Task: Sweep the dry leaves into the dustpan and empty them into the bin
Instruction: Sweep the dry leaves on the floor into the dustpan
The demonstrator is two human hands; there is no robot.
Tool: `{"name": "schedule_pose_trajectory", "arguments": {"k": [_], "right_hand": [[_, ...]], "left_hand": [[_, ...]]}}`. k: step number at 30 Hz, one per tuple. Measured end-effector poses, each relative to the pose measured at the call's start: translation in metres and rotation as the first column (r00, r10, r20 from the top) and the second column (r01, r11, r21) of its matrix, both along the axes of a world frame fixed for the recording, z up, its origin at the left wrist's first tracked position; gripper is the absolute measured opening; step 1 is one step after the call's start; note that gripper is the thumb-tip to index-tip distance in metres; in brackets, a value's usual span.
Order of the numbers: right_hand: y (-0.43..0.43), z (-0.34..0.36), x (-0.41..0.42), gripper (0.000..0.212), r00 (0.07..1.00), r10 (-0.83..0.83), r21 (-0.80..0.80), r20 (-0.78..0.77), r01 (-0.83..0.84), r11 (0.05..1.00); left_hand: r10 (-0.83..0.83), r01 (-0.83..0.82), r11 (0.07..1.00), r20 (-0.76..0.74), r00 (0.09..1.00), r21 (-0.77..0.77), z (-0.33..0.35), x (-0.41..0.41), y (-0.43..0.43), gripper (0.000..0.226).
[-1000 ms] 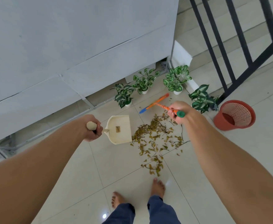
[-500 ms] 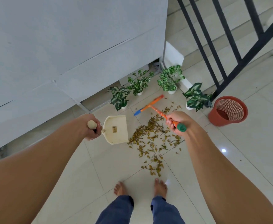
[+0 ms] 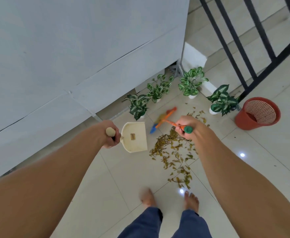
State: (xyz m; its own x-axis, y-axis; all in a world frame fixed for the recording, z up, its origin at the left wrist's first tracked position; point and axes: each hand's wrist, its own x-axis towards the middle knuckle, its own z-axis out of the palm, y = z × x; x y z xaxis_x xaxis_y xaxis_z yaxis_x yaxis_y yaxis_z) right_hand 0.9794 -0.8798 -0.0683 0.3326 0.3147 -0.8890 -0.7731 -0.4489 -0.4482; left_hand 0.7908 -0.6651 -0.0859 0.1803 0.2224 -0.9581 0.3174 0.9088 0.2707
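Observation:
Dry brown leaves (image 3: 172, 152) lie scattered over the pale floor tiles in front of my bare feet. My left hand (image 3: 110, 134) grips the handle of a cream dustpan (image 3: 135, 137), whose open edge faces the left side of the leaf pile. My right hand (image 3: 185, 126) is shut on the green-capped orange handle of a broom (image 3: 163, 120); its orange and blue head is blurred, beyond the pile and close to the dustpan. A red mesh bin (image 3: 258, 113) stands upright at the right, apart from the leaves.
Several small potted plants (image 3: 190, 84) line the base of a grey wall (image 3: 72, 48) beyond the leaves. A black stair railing (image 3: 254, 54) rises at the upper right, just behind the bin. My feet (image 3: 190, 200) stand near the pile's near end.
The broom head has swung left toward the dustpan and is blurred with motion. My right hand moved slightly back and left. The dustpan has stayed in about the same place.

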Motion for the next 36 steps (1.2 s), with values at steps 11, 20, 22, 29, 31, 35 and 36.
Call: {"name": "schedule_pose_trajectory", "arguments": {"k": [11,20,22,29,31,35,36], "right_hand": [[-0.004,0.030,-0.003,0.023,0.990,-0.141,0.106,-0.007,0.141,0.984],[0.014,-0.033,0.034,0.018,0.955,-0.295,0.120,0.018,0.291,0.949],[0.008,-0.038,0.030,0.023,0.951,-0.305,0.137,0.055,0.295,0.945],[-0.023,-0.015,0.005,0.025,0.972,-0.230,0.121,-0.040,0.233,0.965],[-0.021,-0.015,0.005,0.024,0.974,-0.225,0.120,-0.035,0.228,0.966],[-0.005,-0.023,0.023,0.022,0.974,-0.225,0.067,-0.026,0.226,0.972],[-0.003,-0.026,0.027,0.023,0.974,-0.220,0.059,-0.045,0.223,0.973]], "left_hand": [[-0.219,0.256,0.958,-0.246,0.944,0.129,0.096,0.006,0.030,0.011],[-0.284,0.312,0.945,-0.231,0.931,0.097,0.083,0.006,0.040,0.021],[-0.290,0.316,0.944,-0.229,0.929,0.089,0.078,0.006,0.040,0.020],[-0.308,0.325,0.945,-0.218,0.926,0.044,0.070,0.005,0.040,0.013],[-0.320,0.336,0.941,-0.222,0.921,0.035,0.071,0.005,0.040,0.012],[-0.320,0.333,0.942,-0.214,0.923,0.028,0.072,0.001,0.038,0.010],[-0.315,0.329,0.944,-0.221,0.923,0.030,0.071,0.000,0.038,0.011]]}}
